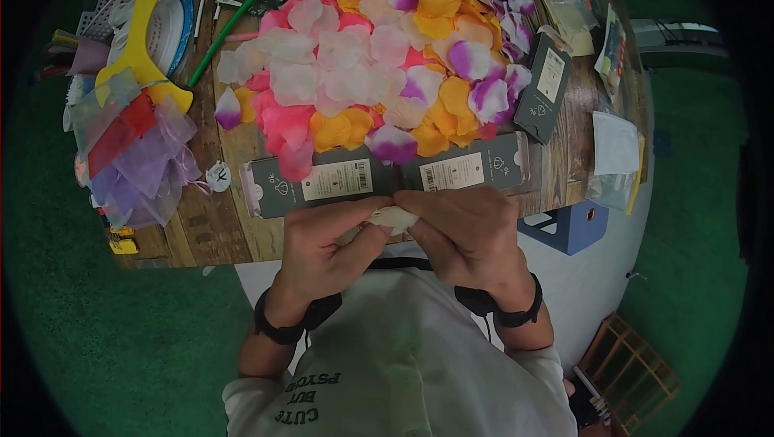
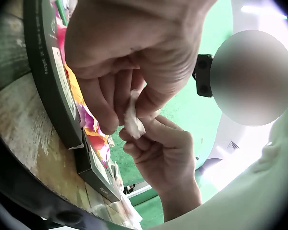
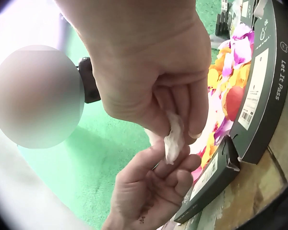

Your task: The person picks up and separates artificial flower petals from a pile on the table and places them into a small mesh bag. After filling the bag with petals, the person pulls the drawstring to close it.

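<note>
Both hands meet in front of the chest, just off the table's near edge, around one small crumpled white piece (image 1: 393, 218). The left hand (image 1: 329, 245) pinches its one end between thumb and fingers. On the other end the right hand (image 1: 472, 239) has its thumb and fingertips. In the left wrist view the white piece (image 2: 134, 117) looks thin and twisted, like soft fabric or a petal; the right wrist view shows the same piece (image 3: 174, 139) between the fingertips. Its ends are partly hidden by the fingers.
Beyond the hands lie two dark boxes (image 1: 367, 171) end to end, and a third box (image 1: 551, 74) at the right. A heap of petals (image 1: 339, 58) covers the table's middle. Mesh bags (image 1: 145, 159) and a yellow object (image 1: 143, 42) are at the left, plastic packets (image 1: 617, 143) at the right.
</note>
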Demonstrator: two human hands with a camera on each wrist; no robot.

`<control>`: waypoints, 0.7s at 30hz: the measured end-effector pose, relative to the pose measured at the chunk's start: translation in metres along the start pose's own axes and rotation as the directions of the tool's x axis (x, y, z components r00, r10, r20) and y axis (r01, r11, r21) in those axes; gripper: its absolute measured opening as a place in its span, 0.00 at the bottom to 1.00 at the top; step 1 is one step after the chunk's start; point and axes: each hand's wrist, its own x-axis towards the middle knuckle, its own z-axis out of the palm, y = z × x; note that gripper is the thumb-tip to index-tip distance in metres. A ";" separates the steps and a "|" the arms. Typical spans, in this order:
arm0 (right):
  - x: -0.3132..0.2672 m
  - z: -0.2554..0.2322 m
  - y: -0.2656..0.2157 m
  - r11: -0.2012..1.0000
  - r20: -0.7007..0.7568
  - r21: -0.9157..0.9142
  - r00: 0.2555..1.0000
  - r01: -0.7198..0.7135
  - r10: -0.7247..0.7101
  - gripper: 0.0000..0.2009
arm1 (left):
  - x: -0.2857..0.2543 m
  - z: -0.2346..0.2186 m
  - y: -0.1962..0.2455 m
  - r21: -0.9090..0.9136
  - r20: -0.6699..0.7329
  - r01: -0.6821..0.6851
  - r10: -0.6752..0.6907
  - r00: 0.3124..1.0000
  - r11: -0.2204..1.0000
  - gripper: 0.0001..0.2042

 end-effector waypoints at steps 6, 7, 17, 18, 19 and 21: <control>0.007 0.005 -0.004 0.999 -0.026 0.042 0.999 -0.029 0.030 0.11 | 0.004 -0.001 -0.008 -0.019 -0.153 -0.008 0.005 0.988 1.000 0.14; 0.006 0.006 -0.004 0.998 -0.023 0.058 0.999 -0.031 0.032 0.10 | 0.005 -0.002 -0.007 -0.066 -0.123 -0.043 0.034 0.992 0.997 0.14; 0.005 0.006 -0.002 0.997 0.002 -0.055 0.999 -0.054 0.054 0.08 | -0.005 -0.012 -0.002 0.041 -0.016 0.070 -0.069 0.997 0.997 0.11; 0.006 0.005 0.004 0.993 -0.096 -0.105 0.994 -0.059 0.049 0.08 | -0.007 -0.012 -0.006 -0.033 -0.081 0.101 -0.103 0.991 0.994 0.11; 0.007 0.004 0.009 0.986 -0.192 -0.153 0.980 -0.071 0.041 0.08 | -0.009 -0.013 -0.009 -0.110 -0.142 0.129 -0.144 0.979 0.986 0.11; 0.009 0.002 0.018 0.964 -0.242 -0.244 0.969 -0.108 0.047 0.09 | -0.008 -0.016 -0.007 -0.128 -0.133 0.154 -0.171 0.976 0.980 0.11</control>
